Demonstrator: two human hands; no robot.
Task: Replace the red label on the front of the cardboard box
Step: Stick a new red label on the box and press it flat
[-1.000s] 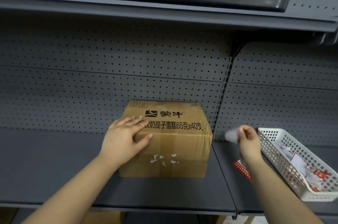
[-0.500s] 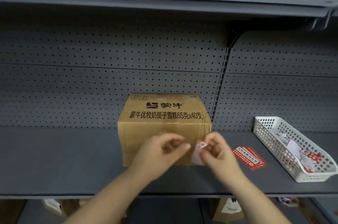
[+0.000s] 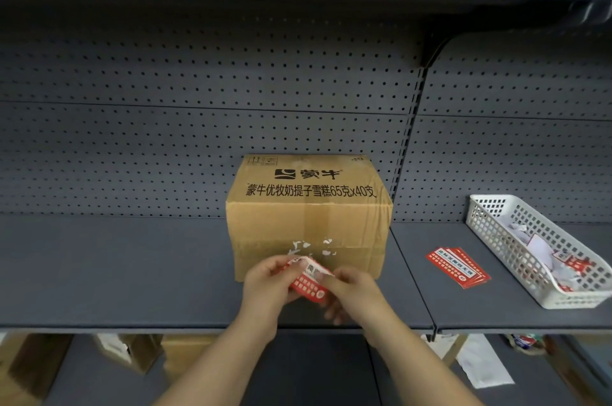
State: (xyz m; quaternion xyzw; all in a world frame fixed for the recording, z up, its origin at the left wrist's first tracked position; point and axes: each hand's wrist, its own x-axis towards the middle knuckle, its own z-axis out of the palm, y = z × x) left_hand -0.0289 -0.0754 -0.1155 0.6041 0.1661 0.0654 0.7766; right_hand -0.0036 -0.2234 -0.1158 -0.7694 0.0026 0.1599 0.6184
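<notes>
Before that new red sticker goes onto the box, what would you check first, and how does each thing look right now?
1. New red label in hand: ok, the left hand and right hand both pinch it.
2. Backing peeled off: cannot tell; a white corner is lifted at its top.
3. Old label off the cardboard box: ok, but white paper scraps remain on the front.
4. Box steady: ok, it sits flat on the shelf.
5. Spare labels nearby: ok, they lie beside the white basket.

Dim, soft focus, wide-angle edge bending
</notes>
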